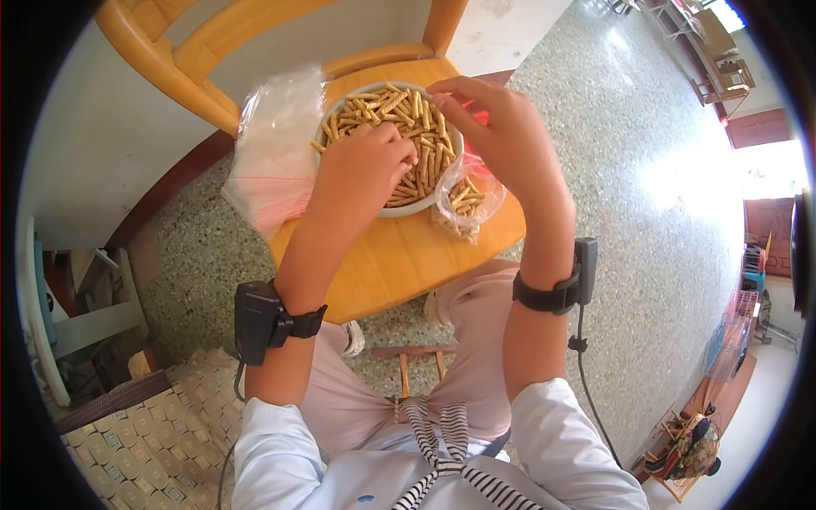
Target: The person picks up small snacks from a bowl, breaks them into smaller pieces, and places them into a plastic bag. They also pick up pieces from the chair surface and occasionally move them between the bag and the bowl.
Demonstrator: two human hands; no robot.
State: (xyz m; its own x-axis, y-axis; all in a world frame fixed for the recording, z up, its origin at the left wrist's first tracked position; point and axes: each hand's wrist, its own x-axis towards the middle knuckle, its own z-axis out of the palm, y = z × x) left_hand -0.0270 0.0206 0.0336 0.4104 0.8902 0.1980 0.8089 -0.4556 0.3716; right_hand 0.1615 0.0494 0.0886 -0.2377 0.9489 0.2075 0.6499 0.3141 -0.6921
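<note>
A round white bowl (408, 210) stands on a wooden chair seat, filled with short, ridged, golden-brown stick-shaped snacks (429, 157). My left hand (365, 166) reaches in from the near left. Its fingers are curled down among the sticks, with some at the fingertips. At the bowl's far right rim is my right hand (497, 123), thumb and forefinger drawn close together; what lies between them I cannot make out. Below this hand a small clear plastic bag (466, 223), partly filled with the same sticks, leans against the bowl. Something red (478, 119) shows partly behind the right hand.
Flat clear plastic bags (276, 157) lie left of the bowl, hanging over the edge of the chair seat (365, 272). The curved chair back (183, 68) rises behind. Black straps with boxes and cables are on both wrists. A patterned cushion (153, 442) is at lower left.
</note>
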